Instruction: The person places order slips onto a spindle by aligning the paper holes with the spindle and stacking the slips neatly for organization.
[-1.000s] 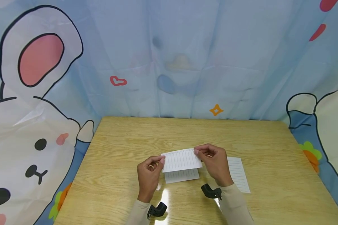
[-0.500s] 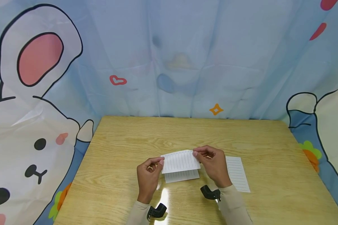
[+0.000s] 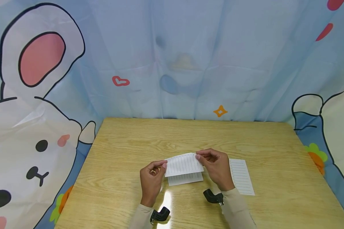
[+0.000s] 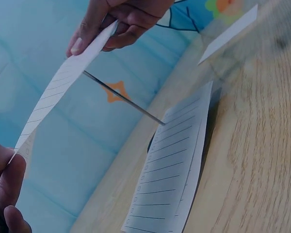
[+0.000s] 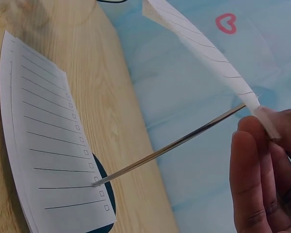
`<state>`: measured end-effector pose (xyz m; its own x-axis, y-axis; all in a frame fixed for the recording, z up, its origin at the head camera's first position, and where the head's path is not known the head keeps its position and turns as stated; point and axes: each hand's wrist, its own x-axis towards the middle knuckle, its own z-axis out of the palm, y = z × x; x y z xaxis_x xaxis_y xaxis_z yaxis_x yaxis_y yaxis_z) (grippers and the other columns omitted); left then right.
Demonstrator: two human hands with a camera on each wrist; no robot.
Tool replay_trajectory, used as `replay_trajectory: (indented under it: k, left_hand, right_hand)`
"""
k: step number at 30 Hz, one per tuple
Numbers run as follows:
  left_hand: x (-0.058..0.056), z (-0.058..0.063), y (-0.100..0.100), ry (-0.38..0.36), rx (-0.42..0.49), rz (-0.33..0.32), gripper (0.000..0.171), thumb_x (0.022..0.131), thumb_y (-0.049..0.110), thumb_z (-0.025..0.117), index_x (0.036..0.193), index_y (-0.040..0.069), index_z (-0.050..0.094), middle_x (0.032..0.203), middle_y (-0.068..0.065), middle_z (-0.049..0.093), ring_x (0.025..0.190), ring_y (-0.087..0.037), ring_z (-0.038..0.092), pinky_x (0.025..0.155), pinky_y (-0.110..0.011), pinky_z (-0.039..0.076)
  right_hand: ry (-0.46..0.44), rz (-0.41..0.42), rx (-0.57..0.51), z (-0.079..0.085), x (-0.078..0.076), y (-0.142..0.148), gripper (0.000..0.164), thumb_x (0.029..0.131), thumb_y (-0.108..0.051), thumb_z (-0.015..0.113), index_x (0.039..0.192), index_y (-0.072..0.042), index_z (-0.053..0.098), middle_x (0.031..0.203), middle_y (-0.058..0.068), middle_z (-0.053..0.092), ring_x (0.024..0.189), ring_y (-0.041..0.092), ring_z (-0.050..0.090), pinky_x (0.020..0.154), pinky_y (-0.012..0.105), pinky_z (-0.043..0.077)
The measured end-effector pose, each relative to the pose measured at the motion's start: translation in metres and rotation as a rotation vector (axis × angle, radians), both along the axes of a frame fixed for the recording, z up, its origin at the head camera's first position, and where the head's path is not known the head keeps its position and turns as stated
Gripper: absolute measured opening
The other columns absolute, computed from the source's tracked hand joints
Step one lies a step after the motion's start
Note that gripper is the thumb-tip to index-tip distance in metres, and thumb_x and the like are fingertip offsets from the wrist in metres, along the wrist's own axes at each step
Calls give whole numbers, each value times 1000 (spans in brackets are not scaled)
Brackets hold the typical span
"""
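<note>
In the head view, my left hand (image 3: 151, 181) pinches the left end of a white ruled paper slip (image 3: 184, 164), and my right hand (image 3: 218, 166) pinches its right end. The slip hangs level-ish above the table, slightly bowed. Below it, a thin upright metal spike (image 5: 169, 148) rises from a dark base (image 5: 111, 194), mostly hidden under paper. Several similar checklist slips (image 4: 172, 155) lie low on the spike, run through near their edge. The spike's upper end meets the held slip; whether it has passed through, I cannot tell.
Another ruled slip (image 3: 242, 178) lies flat on the wooden table (image 3: 126, 136), right of my right hand. Behind the table hangs a blue cartoon curtain (image 3: 189, 63). Black camera mounts sit on both wrists, close to the tabletop.
My right hand has shifted slightly left and down, bringing the held slip's right end with it. The left hand has hardly moved. The lower slips and the loose one stay put.
</note>
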<state>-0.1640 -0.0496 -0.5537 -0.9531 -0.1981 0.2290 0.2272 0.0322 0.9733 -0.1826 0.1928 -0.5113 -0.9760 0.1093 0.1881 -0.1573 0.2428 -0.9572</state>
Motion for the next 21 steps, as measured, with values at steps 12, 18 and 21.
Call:
replay_trajectory:
  k: [12, 18, 21]
  left_hand:
    - [1, -7, 2, -52, 9, -7, 8, 94, 7, 80, 97, 14, 84, 84, -13, 75, 63, -5, 45, 54, -15, 32]
    - [0, -11, 2, -52, -2, -13, 9, 93, 6, 80, 97, 14, 84, 82, -12, 75, 63, -5, 46, 54, -15, 33]
    - [0, -13, 2, -60, -17, -17, 9, 93, 7, 81, 96, 14, 84, 83, -10, 75, 63, -5, 46, 55, -16, 33]
  right_hand:
    - [-28, -14, -20, -8, 0, 2, 13, 91, -12, 84, 102, -4, 82, 101, 18, 79, 70, 14, 68, 63, 23, 54]
    - [-61, -29, -27, -14, -1, 2, 13, 91, -12, 85, 100, -4, 83, 103, 20, 79, 68, 11, 67, 61, 22, 51]
    - [-82, -27, -30, -18, -2, 2, 12, 91, -11, 85, 100, -4, 83, 105, 20, 79, 68, 11, 67, 60, 22, 51]
